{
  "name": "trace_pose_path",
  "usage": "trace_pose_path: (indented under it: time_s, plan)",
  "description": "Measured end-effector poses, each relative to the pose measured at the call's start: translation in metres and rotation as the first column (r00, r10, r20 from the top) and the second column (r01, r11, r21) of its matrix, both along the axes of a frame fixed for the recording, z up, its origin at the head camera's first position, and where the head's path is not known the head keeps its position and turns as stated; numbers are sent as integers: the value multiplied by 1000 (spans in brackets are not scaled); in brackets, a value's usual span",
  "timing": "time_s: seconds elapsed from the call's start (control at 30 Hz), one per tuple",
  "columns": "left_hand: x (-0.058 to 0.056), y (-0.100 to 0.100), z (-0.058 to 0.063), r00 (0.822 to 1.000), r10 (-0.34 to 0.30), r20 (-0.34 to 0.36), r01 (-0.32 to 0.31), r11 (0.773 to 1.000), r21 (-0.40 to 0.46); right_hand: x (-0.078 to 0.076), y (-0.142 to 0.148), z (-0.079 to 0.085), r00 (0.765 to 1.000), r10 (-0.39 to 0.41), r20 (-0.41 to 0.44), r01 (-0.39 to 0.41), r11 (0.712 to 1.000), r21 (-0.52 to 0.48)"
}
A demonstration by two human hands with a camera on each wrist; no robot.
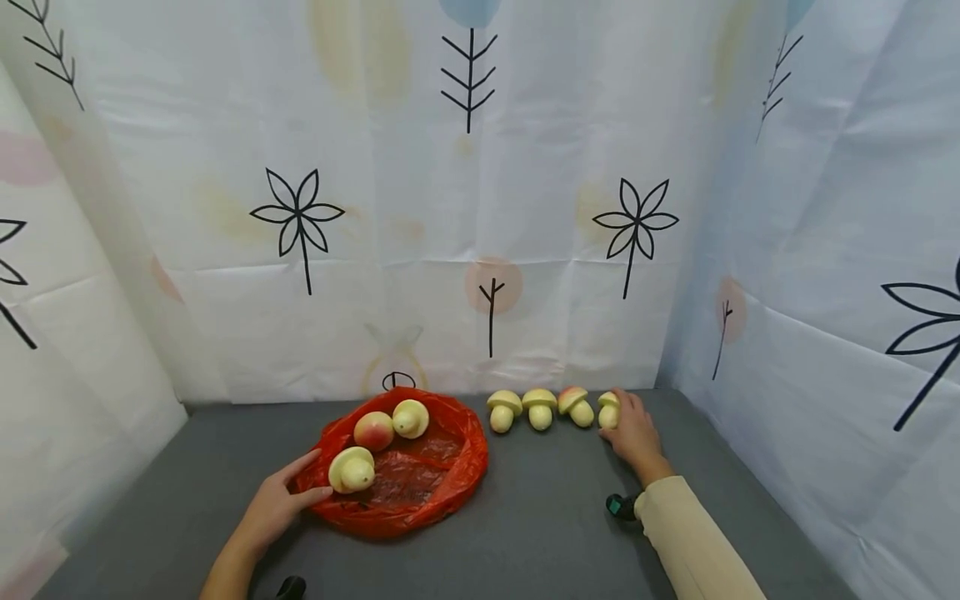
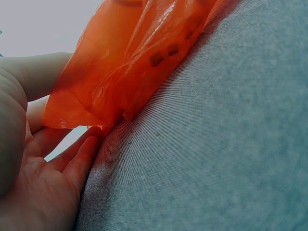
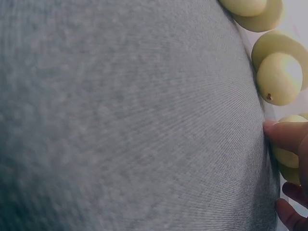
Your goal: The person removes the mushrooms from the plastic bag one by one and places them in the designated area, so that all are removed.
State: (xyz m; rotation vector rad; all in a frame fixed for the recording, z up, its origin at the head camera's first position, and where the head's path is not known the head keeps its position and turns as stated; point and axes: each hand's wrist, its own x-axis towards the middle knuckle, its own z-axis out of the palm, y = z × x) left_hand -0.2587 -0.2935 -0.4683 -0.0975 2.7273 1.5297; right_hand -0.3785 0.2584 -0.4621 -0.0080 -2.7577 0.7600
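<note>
My right hand (image 1: 637, 437) is at the back right of the table, with thumb and fingers round a pale yellow mushroom (image 1: 607, 414), a toy by its look. In the right wrist view the thumb crosses the front of that mushroom (image 3: 287, 156). A red plastic bag (image 1: 468, 467), opened out with a rolled rim, lies left of centre. Inside it are three mushrooms, two pale (image 1: 352, 471) and one with a reddish cap (image 1: 373, 431). Spread thumb and fingers of my left hand (image 1: 273, 504) touch the bag's left rim. Up close, the thin film (image 2: 110, 62) partly covers those fingers.
Left of my right hand, three more mushrooms stand in a row along the back edge: two pale (image 1: 504, 411) (image 1: 539, 408) and one with a red-tinged cap (image 1: 576, 407). White printed curtains (image 1: 420, 317) enclose the grey table (image 1: 540, 525) at the back and sides.
</note>
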Motion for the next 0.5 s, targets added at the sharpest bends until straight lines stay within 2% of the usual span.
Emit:
trace_pose_path:
  time_s: [0.5]
  plan:
    - [0,0,3,1000,4,9,-4,1000,-17,-9,5,-1,1000,11,-4,-11,1000,0]
